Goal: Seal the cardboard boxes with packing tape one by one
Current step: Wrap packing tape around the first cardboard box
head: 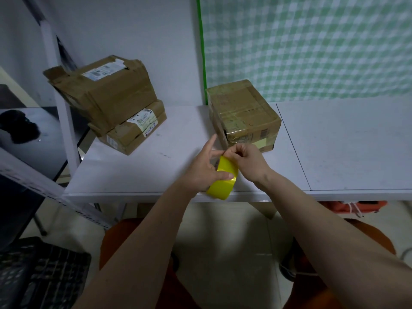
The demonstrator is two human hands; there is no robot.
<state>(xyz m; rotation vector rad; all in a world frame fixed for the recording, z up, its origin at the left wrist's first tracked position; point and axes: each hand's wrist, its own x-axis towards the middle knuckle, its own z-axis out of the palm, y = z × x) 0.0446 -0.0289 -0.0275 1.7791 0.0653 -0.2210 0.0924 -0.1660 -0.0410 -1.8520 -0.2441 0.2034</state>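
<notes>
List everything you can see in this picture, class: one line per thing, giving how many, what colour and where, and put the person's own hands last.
Cardboard boxes: three, brown. Two are stacked at the table's back left, the large box on the flat box; the taped box stands alone at centre.
Tape roll: one, yellow, above the table's front edge, between the hands.
Table: one, white, across the middle.
Checked cloth: one, green and white, on the wall behind.
Crate: one, black, on the floor at lower left.
Left hand: holds the roll, forefinger pointing out.
Right hand: pinches at the top of the roll.
</notes>
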